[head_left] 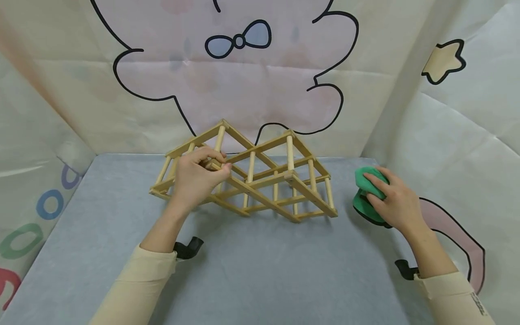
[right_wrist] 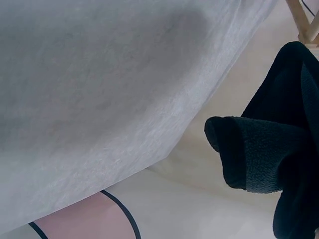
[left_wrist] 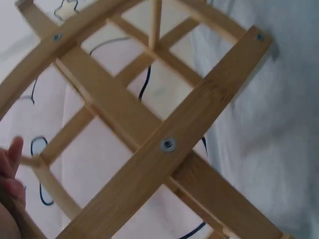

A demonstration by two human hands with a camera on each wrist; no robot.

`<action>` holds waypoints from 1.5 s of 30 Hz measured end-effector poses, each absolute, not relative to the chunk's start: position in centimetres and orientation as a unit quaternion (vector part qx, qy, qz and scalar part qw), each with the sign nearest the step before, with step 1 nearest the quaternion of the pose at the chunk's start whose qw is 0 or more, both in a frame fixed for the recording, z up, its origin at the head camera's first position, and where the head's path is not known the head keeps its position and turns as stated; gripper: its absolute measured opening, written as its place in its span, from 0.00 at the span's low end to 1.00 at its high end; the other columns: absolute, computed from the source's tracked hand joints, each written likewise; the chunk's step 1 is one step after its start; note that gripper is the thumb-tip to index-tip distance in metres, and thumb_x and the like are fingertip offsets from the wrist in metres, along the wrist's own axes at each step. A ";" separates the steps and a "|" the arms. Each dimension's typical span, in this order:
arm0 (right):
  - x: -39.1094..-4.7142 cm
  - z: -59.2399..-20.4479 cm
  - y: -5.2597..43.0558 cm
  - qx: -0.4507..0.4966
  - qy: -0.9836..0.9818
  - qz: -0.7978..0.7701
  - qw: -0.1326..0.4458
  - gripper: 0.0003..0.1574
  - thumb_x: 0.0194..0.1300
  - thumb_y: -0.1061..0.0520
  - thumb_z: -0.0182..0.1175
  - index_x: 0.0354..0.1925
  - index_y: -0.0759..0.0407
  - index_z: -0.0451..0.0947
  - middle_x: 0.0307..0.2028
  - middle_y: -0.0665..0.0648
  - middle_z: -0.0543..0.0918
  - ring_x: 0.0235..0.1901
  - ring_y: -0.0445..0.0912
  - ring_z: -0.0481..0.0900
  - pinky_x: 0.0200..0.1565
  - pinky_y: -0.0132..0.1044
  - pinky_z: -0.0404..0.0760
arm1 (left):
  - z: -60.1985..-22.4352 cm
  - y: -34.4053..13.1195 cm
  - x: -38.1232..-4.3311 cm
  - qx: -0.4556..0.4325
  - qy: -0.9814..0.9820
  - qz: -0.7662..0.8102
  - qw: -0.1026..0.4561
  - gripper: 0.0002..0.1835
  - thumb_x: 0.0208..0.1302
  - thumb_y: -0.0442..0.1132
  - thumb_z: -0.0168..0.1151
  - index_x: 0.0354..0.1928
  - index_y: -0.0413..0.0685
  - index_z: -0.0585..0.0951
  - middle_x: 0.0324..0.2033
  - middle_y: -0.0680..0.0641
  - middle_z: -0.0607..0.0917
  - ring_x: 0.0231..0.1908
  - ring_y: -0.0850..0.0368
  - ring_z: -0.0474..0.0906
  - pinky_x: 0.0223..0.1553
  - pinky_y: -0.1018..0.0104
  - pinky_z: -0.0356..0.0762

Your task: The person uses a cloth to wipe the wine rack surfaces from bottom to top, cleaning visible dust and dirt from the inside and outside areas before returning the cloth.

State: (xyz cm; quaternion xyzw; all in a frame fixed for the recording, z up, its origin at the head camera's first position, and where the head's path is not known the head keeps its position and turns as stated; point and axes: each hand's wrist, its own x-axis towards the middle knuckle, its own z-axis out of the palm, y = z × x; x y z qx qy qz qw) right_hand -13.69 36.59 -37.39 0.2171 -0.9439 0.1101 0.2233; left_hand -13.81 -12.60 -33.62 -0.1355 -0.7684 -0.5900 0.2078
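Observation:
A folding wine rack of pale wooden slats and dowels [head_left: 310,193] stands spread out near the back of the table. My left hand [head_left: 199,176] grips a slat end at its near left side, thumb and fingers curled round the wood. In the left wrist view, crossed slats [left_wrist: 209,107] joined by a metal rivet [left_wrist: 168,145] fill the picture, with a few fingertips [left_wrist: 15,154] at the left edge. Off to the rack's right, my right hand [head_left: 398,203] holds a bunched green cloth [head_left: 367,207]. Dark in the right wrist view, the folded cloth [right_wrist: 264,154] hangs in loose folds.
A grey-blue cover [head_left: 264,271] lies over the table. Printed fabric walls [head_left: 455,126] close in the back and both sides, the right one near my right arm. Black wrist mounts [head_left: 188,248] stick out beneath both forearms.

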 end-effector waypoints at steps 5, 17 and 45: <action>-13.5 -37.3 36.7 0.202 -0.950 0.109 0.212 0.35 0.60 0.64 0.69 0.67 0.57 0.79 0.68 0.69 0.73 0.54 0.67 0.78 0.28 0.59 0.76 | -33.1 -14.5 -15.8 -0.165 -0.739 -0.638 0.139 0.04 0.59 0.26 0.73 0.32 0.41 0.88 0.39 0.42 0.89 0.31 0.53 0.78 0.23 0.72 0.71; -13.6 -37.4 36.7 0.204 -0.948 0.108 0.220 0.35 0.59 0.64 0.69 0.65 0.57 0.80 0.67 0.69 0.74 0.55 0.66 0.78 0.27 0.60 0.77 | -32.6 -16.4 -18.1 -0.212 -0.723 -0.649 0.104 0.04 0.60 0.23 0.70 0.32 0.37 0.88 0.37 0.48 0.90 0.35 0.50 0.86 0.30 0.67 0.85; -13.2 -37.6 36.4 0.213 -0.944 0.117 0.225 0.35 0.58 0.65 0.70 0.65 0.58 0.81 0.66 0.70 0.75 0.56 0.68 0.77 0.31 0.61 0.78 | -34.2 -5.9 -13.8 -0.320 -0.780 -0.375 0.385 0.22 0.63 0.47 0.71 0.53 0.41 0.85 0.50 0.39 0.85 0.52 0.40 0.78 0.57 0.41 0.70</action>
